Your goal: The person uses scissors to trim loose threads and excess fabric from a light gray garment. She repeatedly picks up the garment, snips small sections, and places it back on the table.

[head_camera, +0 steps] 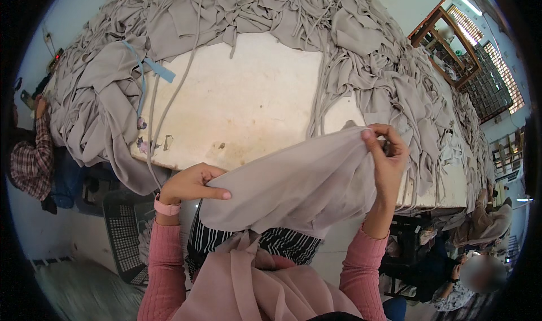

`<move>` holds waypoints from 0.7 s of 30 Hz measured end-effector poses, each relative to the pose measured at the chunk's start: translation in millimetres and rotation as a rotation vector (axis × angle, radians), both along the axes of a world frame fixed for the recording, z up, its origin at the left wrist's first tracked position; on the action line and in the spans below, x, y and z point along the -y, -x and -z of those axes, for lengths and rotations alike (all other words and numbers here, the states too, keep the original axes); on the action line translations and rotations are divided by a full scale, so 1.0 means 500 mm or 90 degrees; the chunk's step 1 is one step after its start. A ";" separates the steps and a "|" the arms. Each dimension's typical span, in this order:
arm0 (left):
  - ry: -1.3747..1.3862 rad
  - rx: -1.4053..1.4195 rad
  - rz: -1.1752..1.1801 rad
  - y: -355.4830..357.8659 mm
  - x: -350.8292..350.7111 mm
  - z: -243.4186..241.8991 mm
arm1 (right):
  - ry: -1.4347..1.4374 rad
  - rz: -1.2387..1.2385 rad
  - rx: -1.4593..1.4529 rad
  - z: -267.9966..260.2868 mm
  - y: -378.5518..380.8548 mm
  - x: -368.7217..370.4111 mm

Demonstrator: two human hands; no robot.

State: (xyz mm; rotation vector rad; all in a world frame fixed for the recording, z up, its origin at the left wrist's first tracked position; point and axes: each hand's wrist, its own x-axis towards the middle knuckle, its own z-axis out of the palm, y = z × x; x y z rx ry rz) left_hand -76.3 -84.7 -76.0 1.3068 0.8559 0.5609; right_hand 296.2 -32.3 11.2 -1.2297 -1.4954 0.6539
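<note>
A thin grey-beige fabric piece point(292, 181) is stretched between my hands, over my lap and the near edge of the table point(237, 96). My right hand point(385, 147) pinches its upper right corner between thumb and fingers. At the fabric's left end, my left hand point(194, 185) holds the edge, thumb on the near side and the fingers partly hidden behind the cloth. Large heaps of matching fabric point(271, 7) lie along the table's far side and both flanks. Long narrow fabric strips point(175, 92) trail across the tabletop at the left.
A blue strip point(160, 70) lies by the left heap point(114, 84). A dark plastic basket point(123, 236) stands below the table at left. One person in a plaid sleeve point(31, 164) is at far left; another person point(453, 291) sits at lower right.
</note>
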 end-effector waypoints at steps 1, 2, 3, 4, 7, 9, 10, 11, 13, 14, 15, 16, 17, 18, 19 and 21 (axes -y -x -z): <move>0.017 0.029 -0.006 0.013 0.005 0.006 | -0.018 0.014 -0.003 -0.001 -0.015 -0.002; 0.027 0.051 -0.015 0.025 0.010 0.009 | -0.026 0.054 0.000 -0.002 -0.032 -0.006; 0.036 0.073 -0.025 0.034 0.013 0.009 | -0.041 0.083 0.001 -0.005 -0.048 -0.010; 0.049 0.075 -0.022 0.040 0.014 0.004 | -0.056 0.111 0.003 -0.009 -0.063 -0.017; 0.066 0.086 -0.030 0.030 0.011 -0.024 | -0.132 0.392 0.298 -0.015 -0.073 -0.039; 0.038 0.100 -0.042 -0.020 0.003 -0.036 | -0.196 0.358 0.512 -0.008 -0.044 -0.025; 0.008 0.114 -0.037 -0.051 -0.001 -0.041 | -0.213 0.268 0.468 -0.002 -0.019 -0.019; 0.002 0.108 -0.003 -0.078 -0.006 -0.046 | -0.050 0.099 0.342 0.004 0.009 -0.005; -0.009 0.095 0.070 -0.120 -0.013 -0.054 | 0.167 -0.212 0.149 0.014 0.063 0.031; 0.004 0.112 0.083 -0.133 -0.016 -0.056 | 0.190 -0.375 0.128 0.012 0.082 0.039; 0.017 0.129 0.094 -0.143 -0.018 -0.056 | 0.203 -0.375 0.135 0.004 0.090 0.039; 0.028 0.142 0.109 -0.148 -0.019 -0.054 | 0.187 -0.391 0.184 -0.003 0.097 0.033; 0.027 0.143 0.096 -0.150 -0.019 -0.050 | 0.212 -0.380 0.253 -0.011 0.099 0.023; 0.025 0.140 0.087 -0.152 -0.020 -0.043 | 0.167 -0.367 0.171 -0.029 0.087 0.021; 0.023 0.127 0.079 -0.152 -0.021 -0.035 | 0.115 -0.327 0.171 -0.044 0.077 0.014; 0.030 0.119 0.082 -0.158 -0.019 -0.012 | 0.032 -0.233 0.174 -0.074 0.052 -0.001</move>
